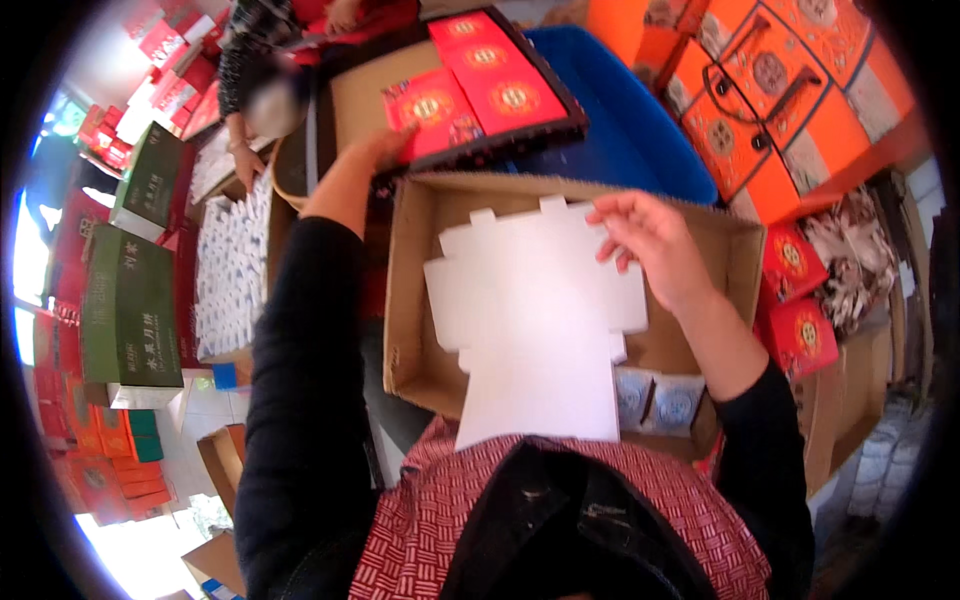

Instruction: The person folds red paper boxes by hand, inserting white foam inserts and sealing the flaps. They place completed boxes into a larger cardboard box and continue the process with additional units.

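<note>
My left hand (375,155) reaches to the far tray and grips the near left corner of a flat red box (430,108), which lies slightly askew beside several similar red boxes (485,60). Some of its fingers are hidden. The dark-rimmed tray (545,137) has a bare brown part on its left. In front of me, a flat unfolded white carton blank (540,310) with tabs lies across an open brown cardboard box (735,260). Over the blank's far right corner hovers my right hand (655,245), fingers apart and slightly bent, with nothing seen in it.
Small white packets (660,402) lie in the brown box's near right corner. A blue bin (640,120) stands behind, beside orange gift boxes (770,90). At left are green boxes (140,310) and a carton of wrapped packets (230,270). Another person's hand (246,165) rests near that carton.
</note>
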Demonstrator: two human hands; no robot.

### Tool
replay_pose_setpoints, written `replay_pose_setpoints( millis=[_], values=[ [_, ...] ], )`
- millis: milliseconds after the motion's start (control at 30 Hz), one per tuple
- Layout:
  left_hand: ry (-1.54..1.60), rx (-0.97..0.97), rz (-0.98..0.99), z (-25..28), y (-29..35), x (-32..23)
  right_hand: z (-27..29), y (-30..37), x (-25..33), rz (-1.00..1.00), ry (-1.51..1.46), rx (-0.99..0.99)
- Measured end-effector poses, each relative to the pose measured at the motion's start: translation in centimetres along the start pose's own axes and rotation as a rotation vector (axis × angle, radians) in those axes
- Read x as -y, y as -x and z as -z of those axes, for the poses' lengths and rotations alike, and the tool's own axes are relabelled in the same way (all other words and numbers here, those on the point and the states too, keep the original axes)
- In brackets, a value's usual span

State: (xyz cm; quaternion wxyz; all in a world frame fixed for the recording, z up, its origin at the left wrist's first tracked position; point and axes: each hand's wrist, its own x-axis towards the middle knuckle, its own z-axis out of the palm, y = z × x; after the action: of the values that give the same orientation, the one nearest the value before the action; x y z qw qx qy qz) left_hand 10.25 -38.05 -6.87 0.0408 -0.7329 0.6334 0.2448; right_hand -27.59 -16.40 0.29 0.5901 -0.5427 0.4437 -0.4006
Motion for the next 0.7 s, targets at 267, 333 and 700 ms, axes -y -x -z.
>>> replay_pose_setpoints(
  millis=[267,333,700],
  values=[
    [0.401,-0.832,-0.705,-5.2,16.0,-4.4,0.2,5.3,-1.8,0.373,0.855,0.802],
    [0.487,-0.278,-0.865,-8.5,23.2,-3.4,0.0,7.4,-1.8,0.176,0.794,0.898],
    [0.365,0.294,-0.743,-14.4,38.0,-0.3,-0.3,11.8,-3.3,0.27,0.883,0.88]
  ],
)
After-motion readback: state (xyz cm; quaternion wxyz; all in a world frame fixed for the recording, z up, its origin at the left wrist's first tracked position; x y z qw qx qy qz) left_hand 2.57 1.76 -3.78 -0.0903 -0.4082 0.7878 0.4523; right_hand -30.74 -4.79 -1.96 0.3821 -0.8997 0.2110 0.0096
